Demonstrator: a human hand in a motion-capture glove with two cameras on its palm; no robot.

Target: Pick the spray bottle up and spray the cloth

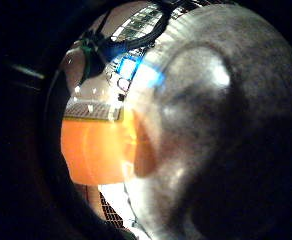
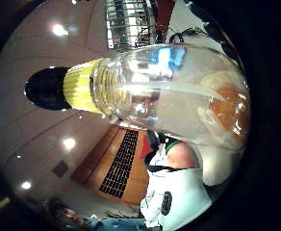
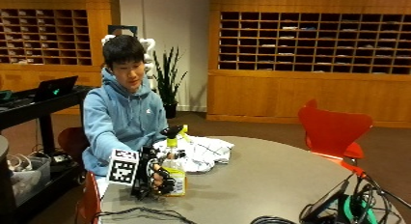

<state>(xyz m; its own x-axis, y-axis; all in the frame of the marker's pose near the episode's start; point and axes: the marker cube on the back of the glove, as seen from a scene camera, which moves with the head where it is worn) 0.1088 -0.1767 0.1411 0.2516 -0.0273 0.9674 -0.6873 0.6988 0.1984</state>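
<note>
Curling round the lower body of the spray bottle [image 3: 173,172], the gloved fingers [image 3: 164,181] are seen clamped on it, and the right hand [image 3: 156,178] is held at the near edge of the table [image 3: 269,180], at about seven o'clock from its middle. In the thumb-side palm view the bottle's clear wall [image 2: 169,91], yellow collar [image 2: 83,86] and black spray head [image 2: 46,88] are shown close against the palm; a little amber liquid [image 2: 229,108] is gathered at the base. Whether the base is off the table or resting on it cannot be told from the outside view.

So the grasp is judged done, and the lift perhaps begun. The spraying is judged not yet done: no finger is seen on the trigger, and the nozzle [image 3: 171,132] is held upright, above the hand. The white cloth [image 3: 202,154] is left crumpled on the table at about one o'clock from the bottle, just behind it.

Counted: one spray bottle, one cloth, one gloved hand at work. The bare hand cannot be made out.
</note>
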